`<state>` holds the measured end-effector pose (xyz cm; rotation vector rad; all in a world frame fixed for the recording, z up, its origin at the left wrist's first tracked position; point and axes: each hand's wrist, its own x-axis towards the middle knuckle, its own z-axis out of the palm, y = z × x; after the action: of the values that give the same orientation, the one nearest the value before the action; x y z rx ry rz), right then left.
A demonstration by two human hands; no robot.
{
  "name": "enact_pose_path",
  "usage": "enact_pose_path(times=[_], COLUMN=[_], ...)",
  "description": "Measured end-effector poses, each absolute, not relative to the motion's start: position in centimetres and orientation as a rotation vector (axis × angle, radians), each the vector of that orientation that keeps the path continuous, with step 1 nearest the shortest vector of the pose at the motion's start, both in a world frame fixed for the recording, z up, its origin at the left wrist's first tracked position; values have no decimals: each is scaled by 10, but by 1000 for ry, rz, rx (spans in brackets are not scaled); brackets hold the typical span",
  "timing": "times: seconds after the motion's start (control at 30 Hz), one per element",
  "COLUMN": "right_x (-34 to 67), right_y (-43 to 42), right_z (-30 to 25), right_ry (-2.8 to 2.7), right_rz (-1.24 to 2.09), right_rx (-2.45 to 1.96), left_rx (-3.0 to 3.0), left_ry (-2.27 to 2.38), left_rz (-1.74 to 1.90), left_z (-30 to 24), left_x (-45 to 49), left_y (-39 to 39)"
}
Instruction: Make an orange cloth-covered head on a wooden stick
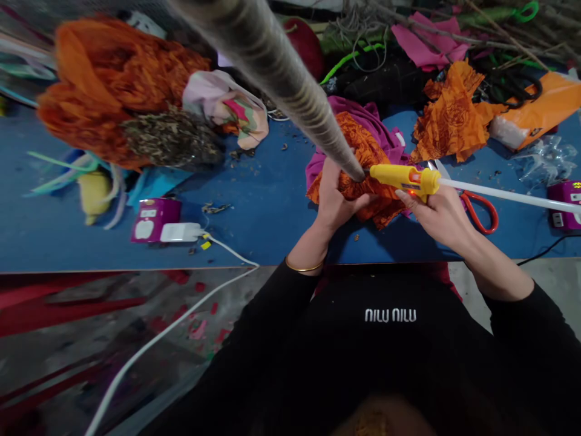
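Note:
My right hand (439,217) is closed around a yellow hot glue gun (394,175), which has a small red light lit. A long white glue stick (508,192) sticks out of its back end. The gun's nozzle points left, at the lower end of a grey-brown ringed pole (299,79) that slants down from the top of the view. My left hand (333,203) grips crumpled orange patterned cloth (363,142) at that end; its thumb lies across the cloth and its other fingers are mostly hidden. Purple cloth (379,124) lies beneath and behind it.
Red-handled scissors (483,213) lie right of my right hand. More orange cloth (449,115) and an orange packet (542,112) are farther right. At left are an orange fabric heap (109,72) and a purple power socket (157,219), whose white cable hangs over the table's front edge.

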<state>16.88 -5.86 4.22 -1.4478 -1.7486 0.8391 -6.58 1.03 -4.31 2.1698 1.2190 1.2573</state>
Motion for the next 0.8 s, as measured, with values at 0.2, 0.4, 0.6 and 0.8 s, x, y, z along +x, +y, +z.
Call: enact_pose_path(times=[0.2, 0.4, 0.6, 0.8], right_x=[169, 168, 169, 169], right_y=[-62, -66, -71, -75], right_z=[41, 43, 39, 36], right_ry=[-1753, -1792, -1834, -1858], right_rz=[792, 792, 733, 687], right_rx=[-1489, -1506, -1533, -1494], left_rx=[2132, 2146, 2140, 2121], left_ry=[1207, 1152, 1167, 1152], left_rz=[1226, 1258, 1246, 1237], left_z=[-42, -44, -48, -49], left_x=[-66, -67, -68, -69], left_y=[10, 11, 12, 13])
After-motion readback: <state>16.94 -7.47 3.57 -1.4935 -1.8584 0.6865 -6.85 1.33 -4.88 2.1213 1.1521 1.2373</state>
